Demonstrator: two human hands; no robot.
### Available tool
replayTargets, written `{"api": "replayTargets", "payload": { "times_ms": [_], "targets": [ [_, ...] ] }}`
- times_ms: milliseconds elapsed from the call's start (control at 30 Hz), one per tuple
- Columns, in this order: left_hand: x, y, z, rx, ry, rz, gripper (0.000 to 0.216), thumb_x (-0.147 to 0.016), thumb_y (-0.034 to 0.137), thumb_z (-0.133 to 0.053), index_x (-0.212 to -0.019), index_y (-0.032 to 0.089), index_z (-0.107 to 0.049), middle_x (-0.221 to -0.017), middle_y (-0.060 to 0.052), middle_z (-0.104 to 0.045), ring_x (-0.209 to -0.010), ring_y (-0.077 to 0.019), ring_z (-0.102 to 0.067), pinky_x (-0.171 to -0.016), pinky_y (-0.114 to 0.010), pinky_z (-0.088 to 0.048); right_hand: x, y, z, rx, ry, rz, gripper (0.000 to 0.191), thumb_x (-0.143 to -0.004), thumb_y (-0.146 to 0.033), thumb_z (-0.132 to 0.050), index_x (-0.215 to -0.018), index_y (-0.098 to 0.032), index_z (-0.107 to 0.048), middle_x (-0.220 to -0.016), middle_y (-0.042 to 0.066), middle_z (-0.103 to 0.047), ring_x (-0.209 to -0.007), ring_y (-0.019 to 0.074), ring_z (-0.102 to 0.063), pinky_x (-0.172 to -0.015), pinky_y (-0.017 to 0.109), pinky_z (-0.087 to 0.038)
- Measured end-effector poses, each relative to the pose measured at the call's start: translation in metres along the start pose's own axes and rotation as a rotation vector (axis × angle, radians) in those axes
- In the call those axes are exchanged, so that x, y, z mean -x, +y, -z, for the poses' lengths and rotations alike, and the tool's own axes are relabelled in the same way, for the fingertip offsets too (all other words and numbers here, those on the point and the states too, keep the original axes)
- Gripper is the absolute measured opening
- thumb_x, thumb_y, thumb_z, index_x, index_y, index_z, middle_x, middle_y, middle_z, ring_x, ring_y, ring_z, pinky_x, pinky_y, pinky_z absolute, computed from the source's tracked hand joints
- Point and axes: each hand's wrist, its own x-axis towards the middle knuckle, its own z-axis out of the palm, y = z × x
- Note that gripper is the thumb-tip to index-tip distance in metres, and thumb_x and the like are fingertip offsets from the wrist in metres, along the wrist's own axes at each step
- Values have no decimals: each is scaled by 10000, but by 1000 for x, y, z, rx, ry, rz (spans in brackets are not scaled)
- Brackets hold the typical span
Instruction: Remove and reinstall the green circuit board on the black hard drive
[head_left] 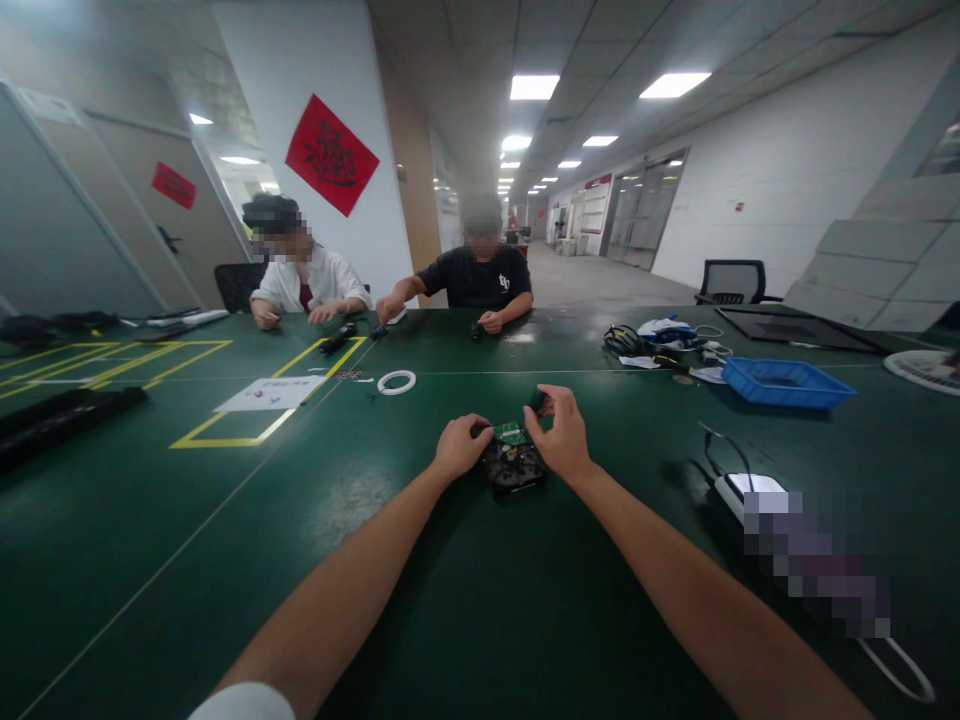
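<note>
A small black device (513, 468) with a green circuit board (512, 433) on top lies on the green table (420, 560) in front of me. My left hand (460, 445) is curled at the device's left edge, fingers closed on a thin dark tool or part that reaches toward the board. My right hand (559, 432) rests at the right edge, its fingers pinching a small black part (537, 399) just above the board.
A white ring (396, 381) and a paper sheet (271, 393) lie ahead on the left inside yellow tape lines. A blue tray (793, 381) and cables (626, 341) sit at the right. A white charger with cords (748, 488) lies near my right arm. Two people sit across the table.
</note>
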Motion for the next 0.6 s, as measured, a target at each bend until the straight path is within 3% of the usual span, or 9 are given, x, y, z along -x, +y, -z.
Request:
{"api": "replayTargets", "payload": {
  "times_ms": [200,400,600],
  "targets": [
    [0,1,0,5,4,-9,218,-893,367,-652,-1040,235,-743,-1011,-43,-733,-952,-208,-648,-857,-312,-485,2,2,-3,-21,-13,-7,464,-923,-256,-579,-1361,-215,-431,-1234,138,-563,-957,240,-647,-834,449,-605],
    [0,0,-1,3,1,3,225,-897,371,-650,-1049,233,-741,-1011,-48,-733,-950,-209,-652,-857,-313,-491,2,4,-3,9,31,-35,461,-899,-330,-645,-1307,-223,-460,-1123,104,-582,-833,218,-639,-770,439,-612],
    [-1,-1,-1,-2,-2,8,223,-897,370,-648,-1053,238,-739,-1036,-46,-732,-970,-213,-649,-868,-319,-488,1,3,-4,-50,50,35,434,-913,-259,-597,-1315,-208,-443,-1303,167,-511,-1048,254,-632,-823,444,-612]
  ]
}}
